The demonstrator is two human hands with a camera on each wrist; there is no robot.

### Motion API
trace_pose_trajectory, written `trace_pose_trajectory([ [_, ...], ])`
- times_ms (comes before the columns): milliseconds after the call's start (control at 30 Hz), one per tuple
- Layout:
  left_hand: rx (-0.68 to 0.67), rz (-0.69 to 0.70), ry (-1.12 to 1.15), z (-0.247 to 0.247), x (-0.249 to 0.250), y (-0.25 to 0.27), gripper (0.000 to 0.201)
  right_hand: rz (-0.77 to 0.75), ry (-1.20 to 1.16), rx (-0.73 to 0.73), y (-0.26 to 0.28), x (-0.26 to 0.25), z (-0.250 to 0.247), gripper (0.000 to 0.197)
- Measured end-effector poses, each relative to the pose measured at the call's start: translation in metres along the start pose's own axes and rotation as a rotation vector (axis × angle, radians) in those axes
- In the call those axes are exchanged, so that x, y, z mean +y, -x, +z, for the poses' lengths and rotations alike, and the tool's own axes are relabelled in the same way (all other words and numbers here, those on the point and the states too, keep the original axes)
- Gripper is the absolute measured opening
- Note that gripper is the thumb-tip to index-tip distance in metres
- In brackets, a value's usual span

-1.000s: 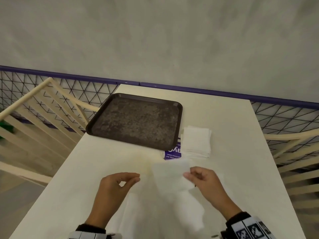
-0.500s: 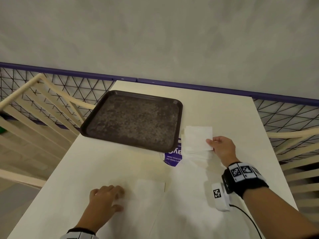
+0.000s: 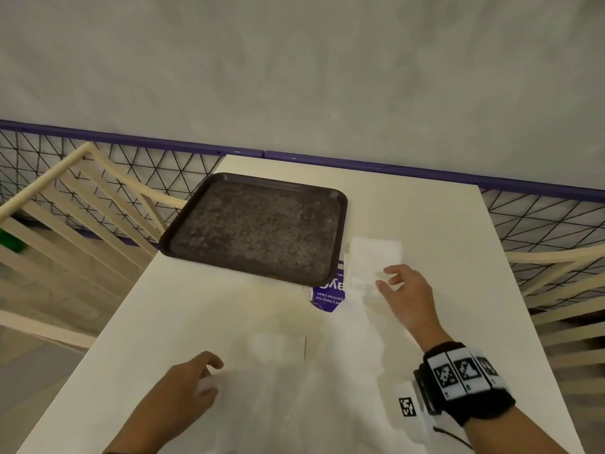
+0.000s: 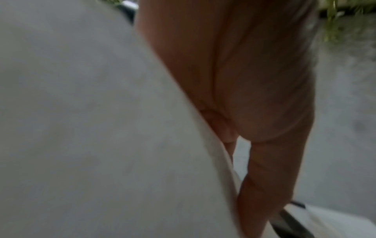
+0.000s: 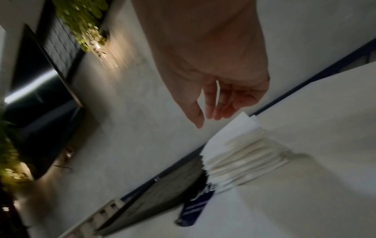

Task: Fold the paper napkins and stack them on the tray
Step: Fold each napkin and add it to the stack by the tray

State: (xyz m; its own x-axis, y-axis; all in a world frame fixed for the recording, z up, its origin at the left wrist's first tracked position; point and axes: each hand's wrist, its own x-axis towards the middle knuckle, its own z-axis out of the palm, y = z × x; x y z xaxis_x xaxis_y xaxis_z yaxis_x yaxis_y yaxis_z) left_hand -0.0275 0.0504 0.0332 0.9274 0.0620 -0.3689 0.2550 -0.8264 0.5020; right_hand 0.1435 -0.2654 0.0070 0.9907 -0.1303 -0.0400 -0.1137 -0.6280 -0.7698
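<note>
A dark brown tray (image 3: pixel 255 227) sits at the table's far left with nothing on it. Right of it stands a stack of white napkins (image 3: pixel 375 258), seen edge-on in the right wrist view (image 5: pixel 244 154). My right hand (image 3: pixel 388 280) hovers at the stack's near right corner, fingers relaxed and holding nothing (image 5: pixel 207 119). One unfolded napkin (image 3: pixel 271 355) lies flat near the front edge. My left hand (image 3: pixel 212 371) rests at its left edge, fingers touching the paper; the left wrist view is blurred.
A purple printed wrapper (image 3: pixel 329 294) pokes out from under the stack and the tray's corner. The cream table (image 3: pixel 425 217) ends at a purple-railed mesh fence (image 3: pixel 393 167). Wooden slatted chairs stand at the left (image 3: pixel 65 204) and right (image 3: pixel 556 276).
The napkin held up between both hands now lies flat. My right hand let go, reached to the stack, then drew back slightly. My left hand dropped to the napkin's left edge.
</note>
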Motion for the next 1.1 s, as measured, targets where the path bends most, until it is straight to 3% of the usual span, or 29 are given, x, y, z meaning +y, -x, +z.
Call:
trace_pose_trajectory([
  [67,0.055,0.007,0.007,-0.011,0.008,0.01,0.039,-0.021,-0.052,-0.059,0.02,-0.007,0.002,0.013],
  [200,0.188,0.006,0.136,-0.033,0.027,0.027,0.025,0.0,-0.125,-0.259,0.06,-0.024,0.007,0.006],
  [367,0.29,0.086,0.567,-0.039,0.053,0.04,0.015,0.088,-0.109,-0.691,0.092,-0.047,0.005,0.039],
  [433,0.281,0.123,0.677,-0.036,0.065,0.044,0.003,0.08,-0.163,-0.843,0.101,-0.055,0.004,0.045],
  [500,0.253,0.145,0.724,-0.029,0.073,0.044,0.006,0.07,-0.262,-0.91,0.108,-0.06,0.004,0.046],
  [633,0.176,0.16,0.78,-0.016,0.087,0.045,0.015,0.016,-0.544,-0.824,0.117,-0.059,-0.001,0.056],
  [733,0.134,0.176,0.814,-0.007,0.096,0.047,0.009,-0.034,-0.617,-0.763,0.12,-0.058,-0.013,0.019],
  [967,0.169,0.228,0.835,0.003,0.107,0.049,0.008,-0.053,-0.605,-0.699,0.131,-0.05,-0.037,0.023],
  [1100,0.159,0.267,0.846,0.008,0.106,0.052,0.027,-0.029,-0.711,-0.695,0.136,-0.048,-0.045,0.025],
])
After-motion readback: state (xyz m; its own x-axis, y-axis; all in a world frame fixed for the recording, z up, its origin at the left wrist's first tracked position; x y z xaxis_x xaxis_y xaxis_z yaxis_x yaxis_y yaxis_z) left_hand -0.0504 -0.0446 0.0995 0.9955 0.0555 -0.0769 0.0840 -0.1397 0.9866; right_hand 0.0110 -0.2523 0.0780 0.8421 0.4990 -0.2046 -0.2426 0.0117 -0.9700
